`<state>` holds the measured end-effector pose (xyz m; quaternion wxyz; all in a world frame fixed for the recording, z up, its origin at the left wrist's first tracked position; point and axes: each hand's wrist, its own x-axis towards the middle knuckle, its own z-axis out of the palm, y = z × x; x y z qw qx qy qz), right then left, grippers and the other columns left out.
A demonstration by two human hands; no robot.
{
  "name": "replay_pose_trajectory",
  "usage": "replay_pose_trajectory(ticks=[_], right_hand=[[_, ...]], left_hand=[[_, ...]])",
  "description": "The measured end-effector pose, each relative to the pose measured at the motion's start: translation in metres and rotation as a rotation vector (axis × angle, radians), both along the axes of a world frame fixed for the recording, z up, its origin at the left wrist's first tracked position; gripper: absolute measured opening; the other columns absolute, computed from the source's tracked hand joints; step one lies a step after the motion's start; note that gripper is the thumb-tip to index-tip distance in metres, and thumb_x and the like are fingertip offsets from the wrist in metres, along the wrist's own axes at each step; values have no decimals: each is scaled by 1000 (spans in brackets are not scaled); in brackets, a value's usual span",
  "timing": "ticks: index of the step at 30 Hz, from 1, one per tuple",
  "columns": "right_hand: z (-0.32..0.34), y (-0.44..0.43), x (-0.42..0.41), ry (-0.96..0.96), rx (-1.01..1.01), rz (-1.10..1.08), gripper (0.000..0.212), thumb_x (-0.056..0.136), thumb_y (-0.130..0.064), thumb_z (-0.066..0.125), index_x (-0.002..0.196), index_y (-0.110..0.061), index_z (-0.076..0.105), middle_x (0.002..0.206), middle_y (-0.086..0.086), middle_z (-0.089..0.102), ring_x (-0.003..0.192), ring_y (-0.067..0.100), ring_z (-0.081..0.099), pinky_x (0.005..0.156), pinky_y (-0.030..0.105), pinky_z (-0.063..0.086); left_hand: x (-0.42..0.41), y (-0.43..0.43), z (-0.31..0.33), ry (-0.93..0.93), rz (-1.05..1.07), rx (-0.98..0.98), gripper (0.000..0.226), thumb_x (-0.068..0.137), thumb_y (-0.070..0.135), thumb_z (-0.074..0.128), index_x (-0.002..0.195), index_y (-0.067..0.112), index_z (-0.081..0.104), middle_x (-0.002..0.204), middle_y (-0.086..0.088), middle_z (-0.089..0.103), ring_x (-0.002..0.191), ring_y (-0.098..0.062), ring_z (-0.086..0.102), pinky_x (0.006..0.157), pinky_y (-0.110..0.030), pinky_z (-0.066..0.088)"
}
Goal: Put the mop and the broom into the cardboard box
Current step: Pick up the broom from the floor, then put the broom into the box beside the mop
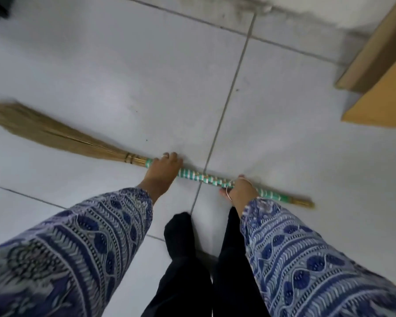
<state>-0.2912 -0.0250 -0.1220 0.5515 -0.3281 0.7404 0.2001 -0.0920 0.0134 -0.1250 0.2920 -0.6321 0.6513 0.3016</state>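
1. Patterned sleeves (89, 248) fill the bottom of the view, one on each forearm, with dark trouser legs (185, 259) between them; the person is bent over a pale tiled floor (124, 76).
2. Across the floor in front lies the broom (204, 177), its handle wrapped in green and white bands and its straw head (32, 129) fanned out far to the left. It seems to rest flat on the tiles or sit just above them; which one cannot be told.
3. Two hands set apart on one long handle suggest a level lift, so the straw end will not drag or swing.
4. Left hand (164, 167) sits at the head end of the handle, just past the straw binding, fingers curled over the top and closed on the handle.
5. Right hand (241, 188) grips nearer the tail end, fingers wrapped round and closed on the handle, a thin bangle at the wrist.
6. At the right edge stands the cardboard box (380, 72), only a corner and a side of it showing, well apart from the broom. Its opening is out of view.
7. No mop is visible.
8. My judgement: the broom is being picked up, and it must next be swung toward the box, probably tail end first.
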Motion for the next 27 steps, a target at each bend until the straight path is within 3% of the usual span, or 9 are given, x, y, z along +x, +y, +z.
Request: replay_pose_trajectory(ticks=[3, 8, 11, 13, 16, 19, 22, 25, 27], right_hand=[[18, -15, 5, 93, -33, 260, 36, 90, -38, 50, 103, -7, 61, 124, 17, 62, 117, 32, 56, 99, 38, 46], [91, -51, 5, 201, -47, 538, 47, 86, -42, 58, 114, -4, 58, 120, 14, 64, 115, 30, 57, 98, 34, 44], [158, -82, 0, 231, -90, 488, 52, 83, -43, 62, 117, -5, 54, 121, 14, 62, 115, 30, 56, 101, 34, 46], [212, -99, -5, 194, -139, 243, 49, 86, -35, 60, 122, -2, 50, 125, 18, 58, 119, 34, 54, 104, 37, 45], [299, -125, -9, -152, -234, -530, 42, 95, -3, 36, 134, 14, 31, 142, 32, 37, 132, 45, 39, 111, 51, 36], [392, -139, -18, -41, -377, -1015, 40, 93, -4, 42, 132, 0, 34, 136, 23, 46, 120, 39, 51, 98, 56, 48], [495, -141, -33, -1, -480, -1000, 44, 90, -10, 51, 130, 1, 35, 134, 22, 48, 115, 41, 54, 94, 52, 51], [572, -137, -67, -47, -612, -1023, 42, 91, -9, 48, 129, 3, 34, 133, 27, 48, 113, 44, 55, 92, 55, 51], [616, -132, -91, -65, -668, -1013, 39, 93, -8, 44, 130, 4, 36, 129, 28, 51, 108, 43, 58, 88, 45, 54]], left_hand=[[1, -7, 3, 31, -19, 14, 44, 83, -10, 50, 124, 6, 43, 127, -12, 44, 118, -30, 44, 87, -42, 49], [-8, -20, 71, 55, 11, 45, 38, 90, 0, 45, 127, 11, 40, 119, -13, 54, 106, -31, 56, 77, -39, 51], [-16, -46, 139, 73, 21, 54, 33, 91, 3, 45, 122, 12, 41, 109, -12, 62, 94, -30, 62, 66, -35, 45], [-21, -64, 195, 87, 49, 20, 30, 91, 3, 44, 120, 12, 43, 107, -12, 63, 91, -30, 63, 61, -34, 41], [-30, -85, 285, 116, 83, -50, 28, 91, 4, 44, 117, 12, 45, 104, -11, 65, 89, -30, 64, 60, -34, 41], [-41, -92, 368, 125, 90, -108, 23, 92, 9, 46, 115, 12, 49, 108, -9, 65, 93, -27, 65, 69, -34, 50], [-57, -101, 455, 142, 108, -167, 22, 92, 12, 47, 113, 13, 54, 113, -8, 64, 100, -27, 64, 83, -37, 53], [-85, -111, 533, 188, 74, -244, 22, 92, 14, 46, 111, 13, 56, 113, -8, 65, 101, -27, 63, 84, -38, 52], [-109, -115, 579, 184, -4, -278, 22, 92, 15, 45, 111, 12, 55, 113, -9, 64, 101, -28, 63, 84, -39, 52]])
